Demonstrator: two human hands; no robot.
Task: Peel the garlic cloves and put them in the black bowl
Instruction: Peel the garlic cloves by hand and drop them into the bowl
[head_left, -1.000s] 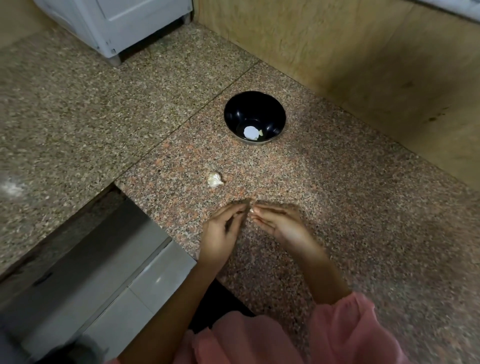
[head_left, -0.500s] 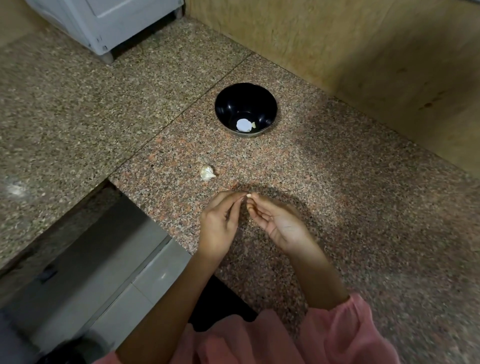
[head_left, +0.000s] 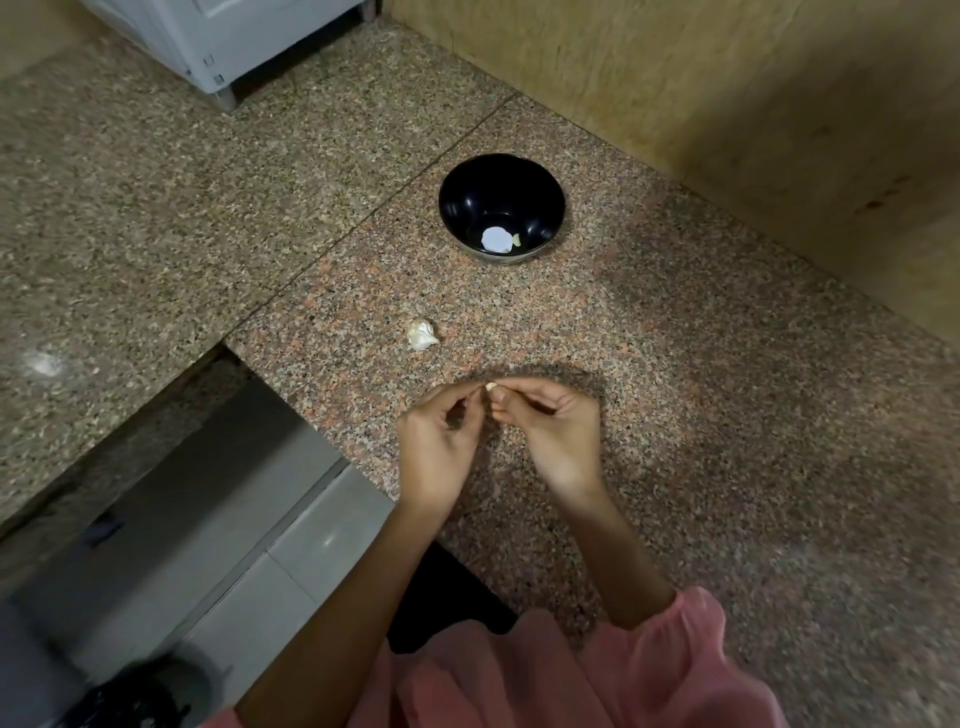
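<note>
A black bowl (head_left: 501, 208) stands on the granite counter (head_left: 675, 364) ahead of me, with a white round spot and a small pale peeled clove (head_left: 516, 239) at its bottom. A white unpeeled piece of garlic (head_left: 421, 335) lies on the counter between the bowl and my hands. My left hand (head_left: 441, 441) and my right hand (head_left: 550, 426) meet fingertip to fingertip just above the counter, both pinching a small pale garlic clove (head_left: 490, 386). Most of that clove is hidden by my fingers.
A tan wall (head_left: 727, 93) runs behind the bowl on the right. A white appliance (head_left: 218, 36) stands on the counter at the far left. The counter's edge drops to a grey floor (head_left: 208, 519) at my lower left.
My hands have stayed together at the clove, with the fingers shifting slightly. The view has moved a little; the bowl and the loose garlic lie where they were.
</note>
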